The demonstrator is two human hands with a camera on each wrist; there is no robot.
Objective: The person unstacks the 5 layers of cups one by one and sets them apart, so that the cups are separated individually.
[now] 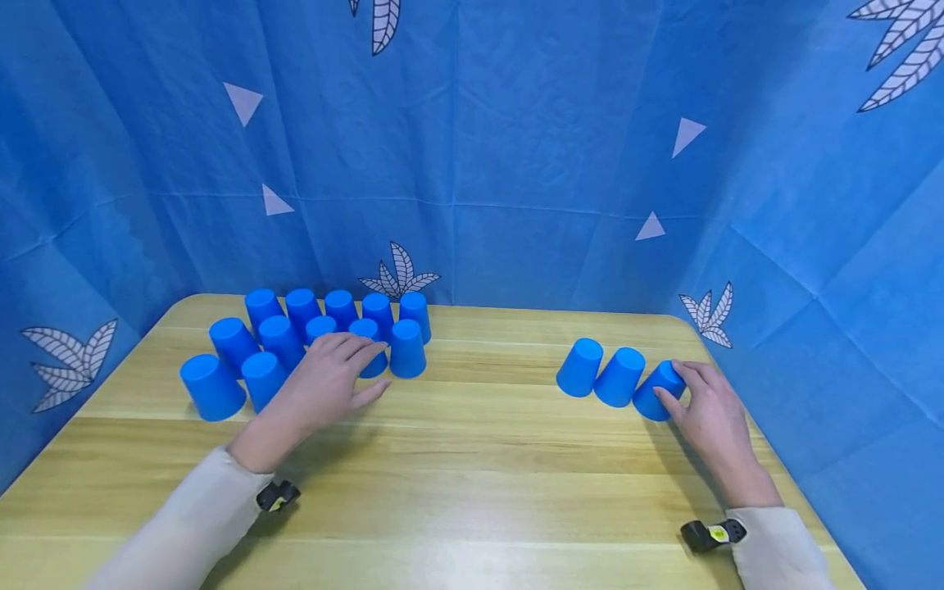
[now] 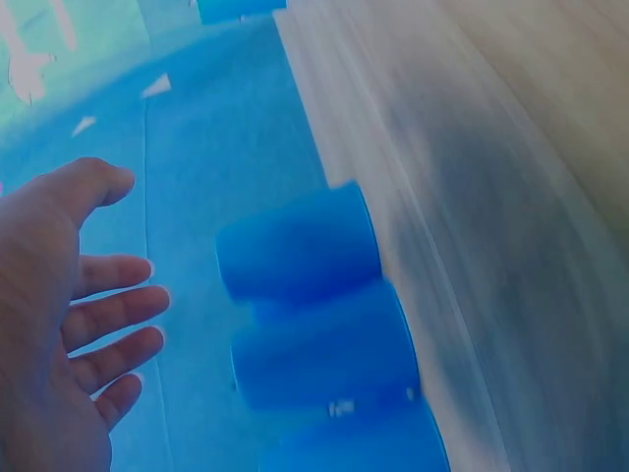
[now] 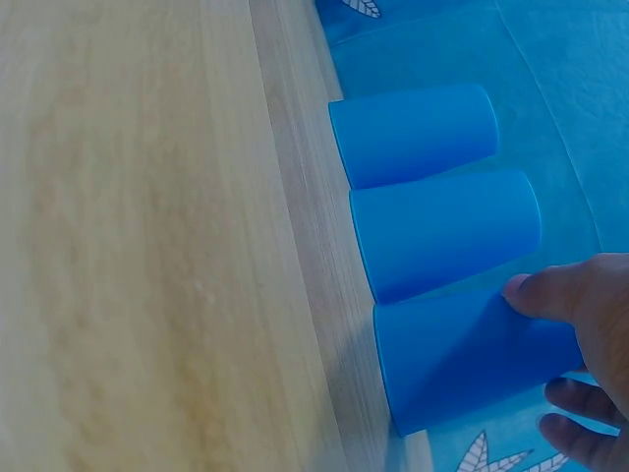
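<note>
Blue plastic cups, upturned, are what both hands work among. Largest first: the light wooden table [image 1: 472,459] w/ blue leaf-print cloth backdrop [image 1: 516,147] on three sides. Next the big cluster of blue upturned plastic cups [image 1: 310,340] at the far left of the table, approx. three loose rows, cups just beside or touching each other. Then the short row of three blue cups [image 1: 615,377] on the right, touching side by side.

Smallest: the hands. Right hand [image 1: 711,414] grips the rightmost blue cup of the row [image 1: 659,392]; in the right wrist view the thumb [image 3: 550,293] lies across its wall and the other fingers curl round the far side, so it's grasping that cup, which sits under the fingertips and touches its neighbour. Left hand [image 1: 328,381] is relaxed, fingers spread, holding nothing; it hovers in front of the cluster, fingertips nearest the front-row cup [image 1: 372,348]. Can't tell if they touch it; left wrist view is blurred.

Risks, as I judge: lifting the gripped cup could drag or tip the neighbour, since walls touch. The spread left hand could knock over front cups, as they're packed tight.
</note>
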